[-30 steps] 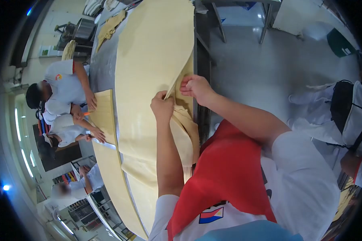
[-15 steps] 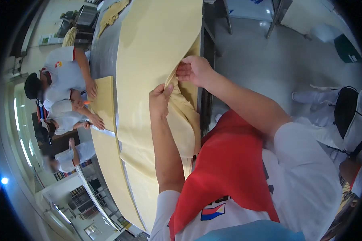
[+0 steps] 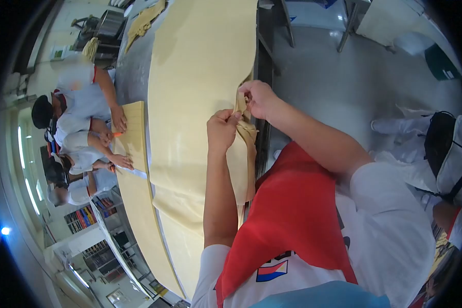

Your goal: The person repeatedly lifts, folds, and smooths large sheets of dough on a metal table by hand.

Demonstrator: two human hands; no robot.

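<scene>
Dough [image 3: 200, 77], pale yellow, smooth and spread as one broad soft sheet, ran from the top middle of the frame to the lower middle, over the grey metal desk [image 3: 130, 84]. Your bare left hand [image 3: 222, 131], near the centre, had its grip closed narrowly on the sheet's right-hand edge, thumb against fingers. Your bare right hand [image 3: 260, 100], just above it and to the right, pinched a fold of the same edge between thumb and curled fingertips; how firmly it pressed could not be told.

As for progress, the edge between your hands stood lifted and bunched, and a rumpled, layered dough flap [image 3: 249, 136] lay just below your right hand. Higher up, towards the top of the frame, the edge was smooth and ungathered. Lower down, loose ripples crossed the sheet. By judgement, then, the handling covered only that short stretch of edge and was partway through; how much was left could not be judged.

At the middle left, a flat, rectangular, pale-yellow slab [image 3: 131, 138] lay on the far side of the desk under a co-worker's bare hand [image 3: 119, 118], near a small orange tool [image 3: 117, 134]. A crumpled tan scrap [image 3: 144, 23] lay at the upper left.
</scene>
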